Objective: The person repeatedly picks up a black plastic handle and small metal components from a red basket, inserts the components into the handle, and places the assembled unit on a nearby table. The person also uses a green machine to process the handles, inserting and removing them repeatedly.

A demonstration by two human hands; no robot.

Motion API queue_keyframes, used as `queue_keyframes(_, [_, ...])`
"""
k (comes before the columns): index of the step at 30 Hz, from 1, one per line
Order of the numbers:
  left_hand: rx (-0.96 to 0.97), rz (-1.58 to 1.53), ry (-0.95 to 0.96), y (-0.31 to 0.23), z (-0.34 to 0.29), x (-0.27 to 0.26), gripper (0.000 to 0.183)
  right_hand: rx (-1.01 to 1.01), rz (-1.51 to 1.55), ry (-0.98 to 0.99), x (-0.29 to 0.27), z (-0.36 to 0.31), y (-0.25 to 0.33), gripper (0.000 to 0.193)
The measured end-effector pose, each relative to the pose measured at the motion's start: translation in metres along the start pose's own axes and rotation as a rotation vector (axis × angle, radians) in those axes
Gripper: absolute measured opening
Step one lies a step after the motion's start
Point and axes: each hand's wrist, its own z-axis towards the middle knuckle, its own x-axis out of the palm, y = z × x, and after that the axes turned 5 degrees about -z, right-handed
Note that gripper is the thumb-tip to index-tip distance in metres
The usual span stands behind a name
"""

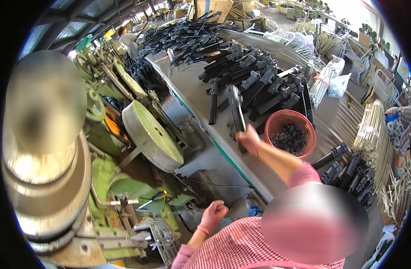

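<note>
step: 1 black tube [237, 112] handled over table [187, 85], near black pile [263, 85] | right hand [249, 140]: fingers clamped on tube | left hand [213, 215]: fingers curled together, contents unclear | next: firm grip needed, pile avoided

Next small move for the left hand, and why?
Probably raise the left hand to steady the long black part: the right hand grips it near one end, most of it projects beyond the grip, and the left hand shows nothing held.
</note>
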Motion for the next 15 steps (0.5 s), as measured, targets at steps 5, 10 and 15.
queue_keyframes(5, [-0.172,-0.111,-0.211,0.022,0.008,-0.014,0.03,-0.382,-0.031,-0.305,0.012,0.159,0.127,0.065])
queue_keyframes(10, [-0.028,0.062,-0.135,0.026,0.012,-0.022,0.025,-0.868,-0.44,-0.424,-0.011,0.046,0.003,0.04])
queue_keyframes(15, [-0.219,-0.157,-0.053,0.053,-0.009,-0.01,0.024,-0.065,-1.054,-0.946,-0.155,-0.187,-0.152,0.046])
